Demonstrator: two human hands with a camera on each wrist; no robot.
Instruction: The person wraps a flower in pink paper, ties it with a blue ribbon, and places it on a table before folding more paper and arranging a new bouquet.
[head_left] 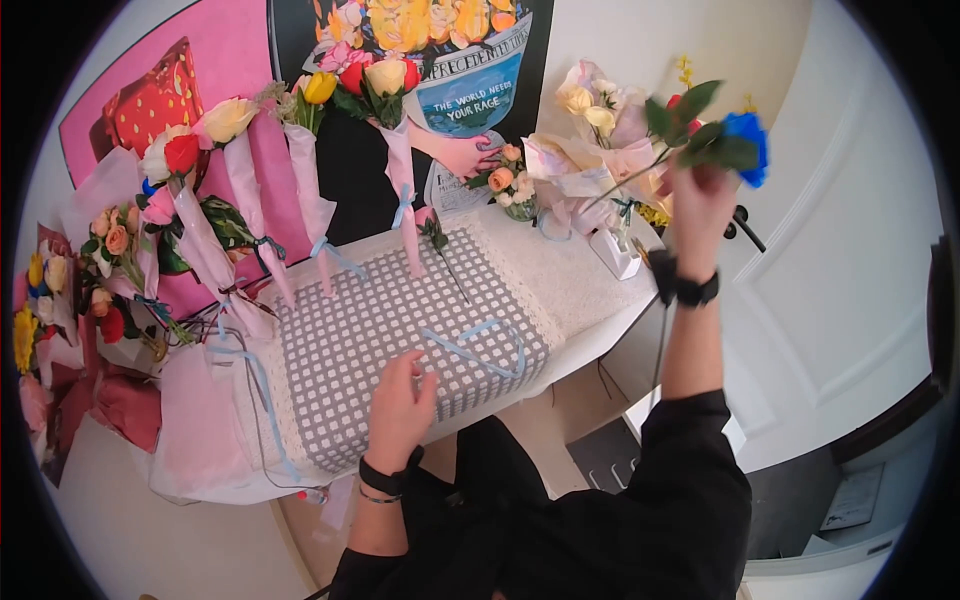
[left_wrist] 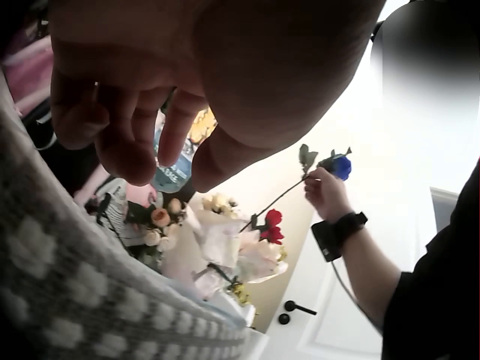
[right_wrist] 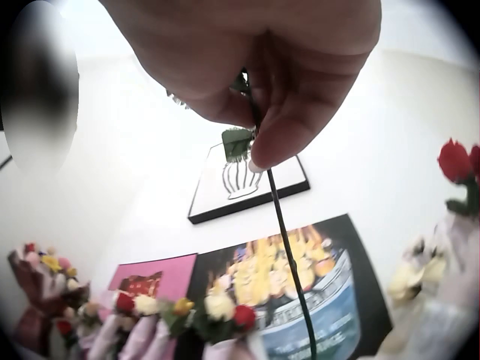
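My right hand (head_left: 700,205) is raised at the right of the head view, pinching the dark stem (right_wrist: 289,255) of a blue artificial rose (head_left: 745,150) between thumb and fingers. Green leaves stand out around its bloom, and the stem slants down toward the table. In the left wrist view the same blue rose (left_wrist: 341,166) shows beyond the fingers. My left hand (head_left: 402,405), holding nothing, hovers near the front edge of the checked cloth (head_left: 350,330) with its fingers loosely bent. Close to it lies a looped light-blue ribbon (head_left: 480,362). Farther back lies a single pink rose (head_left: 432,228) with a long stem.
Several pink-wrapped flowers lean along the posters at the back, one a bunch (head_left: 395,150) tied with blue ribbon. Larger bouquets (head_left: 590,150) and a white box (head_left: 613,255) stand at the back right. Pink wrapping paper (head_left: 200,420) covers the left end. A white door (head_left: 850,250) is at right.
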